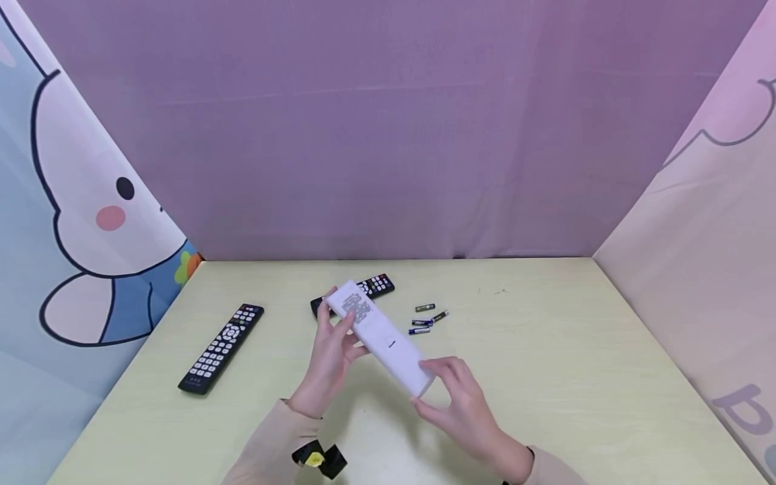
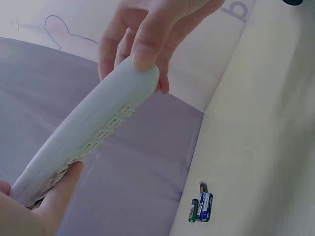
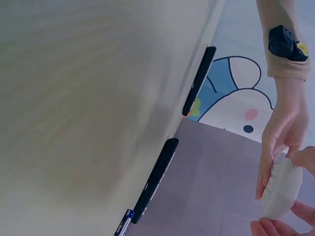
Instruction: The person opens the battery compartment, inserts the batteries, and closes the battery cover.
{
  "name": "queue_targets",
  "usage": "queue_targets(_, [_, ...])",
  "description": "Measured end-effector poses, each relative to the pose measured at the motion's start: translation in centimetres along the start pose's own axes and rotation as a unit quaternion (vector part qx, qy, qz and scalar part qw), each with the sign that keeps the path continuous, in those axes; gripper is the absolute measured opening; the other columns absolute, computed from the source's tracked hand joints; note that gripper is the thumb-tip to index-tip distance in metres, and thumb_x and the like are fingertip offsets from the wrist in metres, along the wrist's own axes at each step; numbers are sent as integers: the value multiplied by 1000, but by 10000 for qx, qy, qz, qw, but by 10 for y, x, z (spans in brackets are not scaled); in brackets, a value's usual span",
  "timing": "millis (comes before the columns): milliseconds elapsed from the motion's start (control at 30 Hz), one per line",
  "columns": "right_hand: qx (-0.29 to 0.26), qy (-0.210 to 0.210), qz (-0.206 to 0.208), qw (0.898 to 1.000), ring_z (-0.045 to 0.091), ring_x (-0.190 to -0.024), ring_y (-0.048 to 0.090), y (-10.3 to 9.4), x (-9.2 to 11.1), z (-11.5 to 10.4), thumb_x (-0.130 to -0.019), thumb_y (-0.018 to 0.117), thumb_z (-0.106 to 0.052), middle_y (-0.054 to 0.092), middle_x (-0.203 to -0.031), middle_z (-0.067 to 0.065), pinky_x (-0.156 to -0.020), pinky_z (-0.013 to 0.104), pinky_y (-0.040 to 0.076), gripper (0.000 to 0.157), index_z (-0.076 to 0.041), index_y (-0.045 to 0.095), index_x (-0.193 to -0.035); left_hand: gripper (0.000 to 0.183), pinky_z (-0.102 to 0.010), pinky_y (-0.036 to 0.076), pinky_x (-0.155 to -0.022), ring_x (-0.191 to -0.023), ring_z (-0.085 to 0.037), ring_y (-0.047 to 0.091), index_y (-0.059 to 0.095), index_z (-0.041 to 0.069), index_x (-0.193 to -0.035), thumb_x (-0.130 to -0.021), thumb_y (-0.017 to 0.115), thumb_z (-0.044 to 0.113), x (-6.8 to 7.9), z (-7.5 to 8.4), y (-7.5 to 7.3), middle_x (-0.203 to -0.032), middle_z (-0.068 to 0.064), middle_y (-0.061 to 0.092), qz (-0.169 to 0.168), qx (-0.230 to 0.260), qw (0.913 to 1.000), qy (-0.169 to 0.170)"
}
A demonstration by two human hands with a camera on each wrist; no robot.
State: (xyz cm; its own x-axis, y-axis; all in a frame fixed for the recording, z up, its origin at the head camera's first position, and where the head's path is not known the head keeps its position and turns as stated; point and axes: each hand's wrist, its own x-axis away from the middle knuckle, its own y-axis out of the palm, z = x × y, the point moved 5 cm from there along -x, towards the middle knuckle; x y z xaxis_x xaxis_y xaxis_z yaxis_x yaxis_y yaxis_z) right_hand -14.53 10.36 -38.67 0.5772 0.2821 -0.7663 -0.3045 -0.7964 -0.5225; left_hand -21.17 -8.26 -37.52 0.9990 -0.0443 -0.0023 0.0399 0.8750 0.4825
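Observation:
A white remote control [image 1: 388,347] is held tilted above the table, its back with a printed label facing the head camera. My left hand [image 1: 330,364] grips its upper end, thumb on the back face. At the lower end, my right hand [image 1: 463,407] pinches it between thumb and fingers. Its buttons face downward, as the left wrist view of the remote [image 2: 93,123] shows. The back cover looks in place. Behind it lies a black remote [image 1: 378,285], partly hidden by the white one and my left hand.
Several small batteries [image 1: 422,322] lie grouped on the table, right of the black remote. A second black remote [image 1: 221,349] lies at the left, buttons up. A purple curtain [image 1: 388,135] stands along the back edge, with printed cloth [image 1: 91,202] at the left side.

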Motion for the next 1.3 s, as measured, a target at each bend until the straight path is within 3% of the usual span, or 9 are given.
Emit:
queue_targets(100, [79, -129, 8, 9999, 19, -86, 51, 2, 2, -2, -78, 64, -37, 53, -95, 8, -78, 17, 47, 44, -1, 57, -103, 52, -42, 53, -70, -84, -24, 61, 12, 31, -136, -95, 34, 7, 0, -1, -2, -121, -17, 43, 77, -35, 10000, 37])
queue_targets(233, [232, -353, 134, 9990, 20, -83, 52, 4, 3, -5, -78, 64, -36, 53, -94, 9, -74, 22, 49, 44, 1, 58, -101, 50, -37, 54, -65, -77, -22, 62, 16, 30, -134, -94, 37, 6, -1, -1, -3, -107, -11, 53, 161, -144, 9998, 34])
queue_targets(433, [347, -329, 135, 9988, 21, -83, 52, 6, 6, -6, -77, 65, -35, 53, -93, 10, -71, 25, 49, 43, 0, 58, -100, 48, -36, 54, -63, -74, -22, 63, 21, 24, -133, -93, 38, 3, -2, 0, -6, -95, -7, 58, 180, -406, 9990, 21])
queue_targets(600, [435, -297, -1, 9986, 23, -85, 54, 7, 7, -4, -74, 70, -31, 54, -97, 12, -75, 26, 49, 44, 1, 57, -101, 47, -36, 54, -63, -75, -22, 63, 25, 22, -130, -91, 39, 0, -3, -1, -9, -96, -8, 59, 207, -347, 9992, -15])
queue_targets(800, [242, -196, -539, 9981, 23, -95, 54, 10, 3, -4, -68, 73, -24, 52, -107, 13, -82, 23, 48, 49, -2, 55, -108, 53, -37, 54, -66, -75, -21, 63, 21, 20, -135, -90, 40, -1, -3, -2, -11, -98, -8, 59, 255, -378, 9989, -51])
queue_targets(1000, [-2, -48, -862, 9963, 23, -97, 53, 13, -8, -3, -60, 78, -15, 50, -111, 13, -78, 29, 51, 59, -4, 53, -113, 56, -39, 54, -68, -77, -21, 63, 23, 22, -135, -89, 41, -2, -3, -5, -13, -103, -10, 57, 339, -384, 9987, -82])
queue_targets(1300, [-170, 363, -1301, 9907, 21, -92, 54, 22, -18, -2, -61, 78, -17, 50, -113, 14, -68, 27, 53, 62, -6, 52, -117, 59, -36, 54, -66, -76, -21, 63, 25, 19, -136, -86, 46, -3, -1, -9, -13, -107, -13, 56, 309, -511, 9982, -76])
